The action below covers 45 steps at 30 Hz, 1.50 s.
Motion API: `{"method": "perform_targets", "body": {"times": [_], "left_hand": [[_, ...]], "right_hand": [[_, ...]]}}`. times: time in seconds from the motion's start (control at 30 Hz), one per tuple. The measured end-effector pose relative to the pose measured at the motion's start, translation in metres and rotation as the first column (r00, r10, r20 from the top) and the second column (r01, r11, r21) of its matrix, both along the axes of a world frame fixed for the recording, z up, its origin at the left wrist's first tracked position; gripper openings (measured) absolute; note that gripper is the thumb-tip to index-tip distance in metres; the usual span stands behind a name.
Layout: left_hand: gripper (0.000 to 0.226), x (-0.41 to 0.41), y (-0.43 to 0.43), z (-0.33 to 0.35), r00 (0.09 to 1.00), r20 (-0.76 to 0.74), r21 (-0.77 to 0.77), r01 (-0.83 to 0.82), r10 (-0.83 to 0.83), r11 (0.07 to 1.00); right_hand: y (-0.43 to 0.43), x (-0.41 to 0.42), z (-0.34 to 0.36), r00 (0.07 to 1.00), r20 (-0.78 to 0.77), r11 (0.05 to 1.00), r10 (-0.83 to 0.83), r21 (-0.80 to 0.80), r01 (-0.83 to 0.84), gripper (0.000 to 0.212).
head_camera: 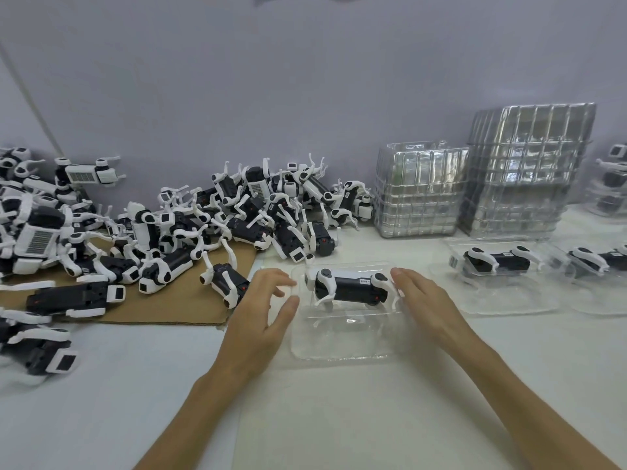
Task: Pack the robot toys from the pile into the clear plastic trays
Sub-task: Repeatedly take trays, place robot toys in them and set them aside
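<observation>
White counter point(339, 418), pale wall behind. One robot dog toy point(349, 286) lies in clear tray point(339, 347), pile point(237, 215) far left. Left hand point(264, 317) and right hand point(427, 307) flank tray, grip apart, fingers relaxed, holding nothing. Best: press both ends evenly, legs seated in recesses.

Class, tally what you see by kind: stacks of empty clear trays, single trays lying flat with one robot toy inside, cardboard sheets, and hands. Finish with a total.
Stacks of empty clear trays: 2
Single flat trays holding a toy: 3
Cardboard sheets: 1
Hands, left hand and right hand: 2
Total: 8
</observation>
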<state>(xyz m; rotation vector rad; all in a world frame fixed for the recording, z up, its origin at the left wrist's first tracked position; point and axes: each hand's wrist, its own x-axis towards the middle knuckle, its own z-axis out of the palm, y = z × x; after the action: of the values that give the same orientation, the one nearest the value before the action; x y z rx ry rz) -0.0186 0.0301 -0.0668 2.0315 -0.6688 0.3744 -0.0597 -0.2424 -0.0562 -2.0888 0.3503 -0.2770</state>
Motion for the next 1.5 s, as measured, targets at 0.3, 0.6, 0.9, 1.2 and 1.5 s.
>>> {"method": "perform_targets", "body": {"times": [0.3, 0.6, 0.9, 1.2, 1.5], "left_hand": [[0.055, -0.0002, 0.0022, 0.0042, 0.994, 0.106, 0.231, 0.009, -0.034, 0.973], [0.045, 0.001, 0.0005, 0.0026, 0.995, 0.093, 0.182, 0.013, -0.031, 0.983], [0.046, 0.0011, -0.0007, 0.0004, 0.996, 0.069, 0.172, 0.047, -0.06, 0.984], [0.031, -0.0034, -0.0027, 0.0039, 0.991, 0.117, 0.085, 0.058, -0.068, 0.995], [0.041, -0.0017, -0.0061, 0.0, 0.993, 0.067, 0.094, 0.086, -0.092, 0.992]], "right_hand": [[0.0055, -0.0038, 0.0019, 0.996, -0.049, 0.997, 0.08, -0.011, -0.081, 0.063], [0.0057, -0.0042, 0.0082, 0.991, -0.061, 0.991, 0.121, 0.066, -0.117, 0.085], [0.0045, -0.0024, 0.0049, 0.993, -0.057, 0.994, 0.099, 0.056, -0.095, 0.054], [0.0051, -0.0008, 0.0042, 0.995, -0.057, 0.995, 0.085, 0.065, -0.081, 0.053], [0.0063, 0.0025, 0.0014, 0.988, -0.096, 0.985, 0.119, 0.137, -0.105, 0.035]]}}
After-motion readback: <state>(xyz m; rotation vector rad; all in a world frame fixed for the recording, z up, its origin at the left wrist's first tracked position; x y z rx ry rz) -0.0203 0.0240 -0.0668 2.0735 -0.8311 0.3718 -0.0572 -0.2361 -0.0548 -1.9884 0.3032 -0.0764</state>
